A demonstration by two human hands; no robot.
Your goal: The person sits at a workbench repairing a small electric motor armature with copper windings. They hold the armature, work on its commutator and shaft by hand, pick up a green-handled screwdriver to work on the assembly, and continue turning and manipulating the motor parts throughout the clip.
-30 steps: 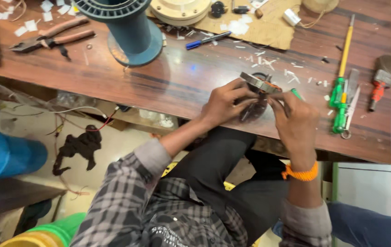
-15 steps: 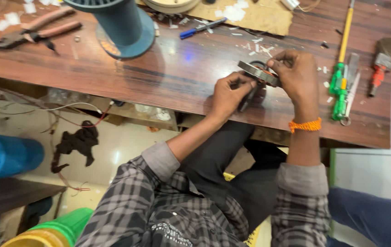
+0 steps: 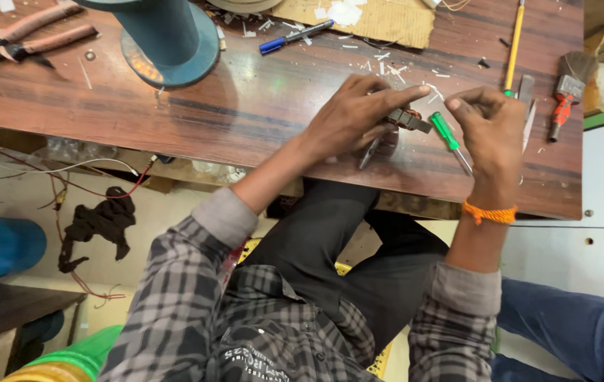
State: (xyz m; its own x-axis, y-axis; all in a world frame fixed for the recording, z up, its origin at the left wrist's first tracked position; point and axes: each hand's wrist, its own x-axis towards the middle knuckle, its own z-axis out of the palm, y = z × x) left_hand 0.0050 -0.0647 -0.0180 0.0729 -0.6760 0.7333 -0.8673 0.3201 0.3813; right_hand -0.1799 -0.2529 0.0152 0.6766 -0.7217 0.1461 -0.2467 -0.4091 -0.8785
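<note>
My left hand (image 3: 355,113) grips a small round metal motor part (image 3: 406,118) with copper windings and presses it against the brown wooden table (image 3: 259,106). My right hand (image 3: 489,127) hovers just right of the part with fingers curled and pinched together; nothing is clearly seen in it. A green-handled screwdriver (image 3: 449,136) lies on the table between the two hands.
A teal wire spool (image 3: 167,35) stands at the back left, with pliers (image 3: 22,35) beyond it. A blue pen (image 3: 295,37), cardboard sheet (image 3: 365,18), yellow-shafted tool (image 3: 514,46) and brush (image 3: 567,85) lie at the back and right. Another person's blue-trousered leg (image 3: 570,332) is at lower right.
My right hand has let go of the motor part and moved right. My left hand now covers the part and holds it on the table.
</note>
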